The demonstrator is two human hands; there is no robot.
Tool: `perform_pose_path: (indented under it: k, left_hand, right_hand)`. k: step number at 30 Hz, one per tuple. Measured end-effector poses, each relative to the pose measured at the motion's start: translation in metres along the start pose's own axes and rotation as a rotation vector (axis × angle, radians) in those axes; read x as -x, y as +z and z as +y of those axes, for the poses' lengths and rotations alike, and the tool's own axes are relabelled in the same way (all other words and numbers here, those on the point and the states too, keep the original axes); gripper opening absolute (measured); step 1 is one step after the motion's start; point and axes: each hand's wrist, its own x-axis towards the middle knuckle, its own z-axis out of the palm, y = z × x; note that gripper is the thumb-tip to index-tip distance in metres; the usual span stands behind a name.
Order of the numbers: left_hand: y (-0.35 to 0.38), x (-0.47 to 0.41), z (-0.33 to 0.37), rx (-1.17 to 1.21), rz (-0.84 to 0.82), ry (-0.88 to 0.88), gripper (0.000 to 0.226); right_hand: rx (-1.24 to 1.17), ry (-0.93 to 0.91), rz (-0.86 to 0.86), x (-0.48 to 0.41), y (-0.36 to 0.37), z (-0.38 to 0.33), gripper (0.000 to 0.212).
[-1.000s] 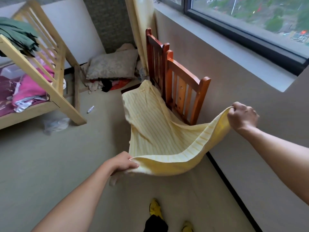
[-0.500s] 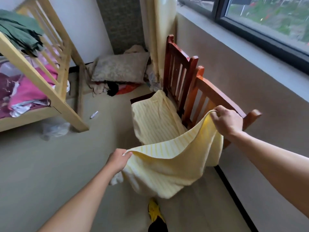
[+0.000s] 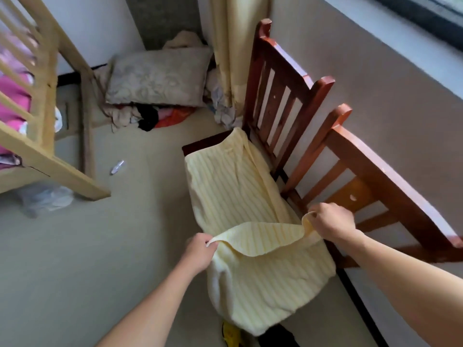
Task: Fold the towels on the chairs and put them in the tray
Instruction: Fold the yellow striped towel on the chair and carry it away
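Note:
A pale yellow striped towel (image 3: 233, 191) lies along the seats of two red-brown wooden chairs, the far chair (image 3: 275, 78) and the near chair (image 3: 380, 181), which stand side by side against the wall. Its near end is doubled back over itself and hangs off the seat front. My left hand (image 3: 198, 254) pinches the left corner of that folded edge. My right hand (image 3: 330, 222) grips the right corner beside the near chair's back. No tray is in view.
A light wooden bed frame (image 3: 47, 156) with pink bedding stands at the left. A grey pillow (image 3: 155, 78) and a heap of clothes lie in the far corner by a curtain (image 3: 230, 46). A crumpled plastic bag (image 3: 45, 199) lies on the floor.
Both hands have carried the towel's near edge forward and down over the rest of it, and moved closer together. The view has tilted down towards the chairs.

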Motion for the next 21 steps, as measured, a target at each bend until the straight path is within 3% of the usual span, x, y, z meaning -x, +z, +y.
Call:
perform_pose_path:
  k: [4, 6, 8, 11, 14, 16, 19, 21]
  left_hand:
    - [0.059, -0.054, -0.008, 0.025, -0.328, -0.034, 0.016]
    - [0.09, -0.082, -0.02, 0.178, -0.402, -0.122, 0.036]
    - [0.109, -0.11, -0.032, 0.355, -0.213, -0.244, 0.041]
    - [0.142, -0.16, -0.071, 0.494, 0.076, -0.5, 0.051]
    - [0.175, -0.195, -0.102, 0.651, 0.04, -0.658, 0.051]
    - [0.194, -0.206, -0.108, 0.734, 0.005, -0.678, 0.035]
    - [0.212, -0.214, -0.117, 0.549, 0.13, -0.628, 0.013]
    - [0.212, -0.21, -0.118, 0.452, 0.186, -0.612, 0.009]
  right_hand:
    - [0.158, 0.057, -0.396, -0.048, 0.079, 0.018, 0.023]
    - [0.219, 0.093, -0.537, -0.073, 0.119, 0.024, 0.03]
    - [0.185, 0.068, -0.479, -0.101, 0.137, 0.017, 0.034]
    - [-0.024, 0.072, -0.225, -0.149, 0.167, 0.002, 0.036]
    - [-0.154, 0.152, -0.177, -0.192, 0.205, -0.006, 0.046]
    - [-0.121, 0.217, -0.207, -0.21, 0.236, -0.006, 0.05]
    - [-0.028, 0.259, -0.14, -0.216, 0.26, 0.002, 0.035]
    - [-0.103, 0.308, -0.064, -0.211, 0.264, 0.014, 0.03]
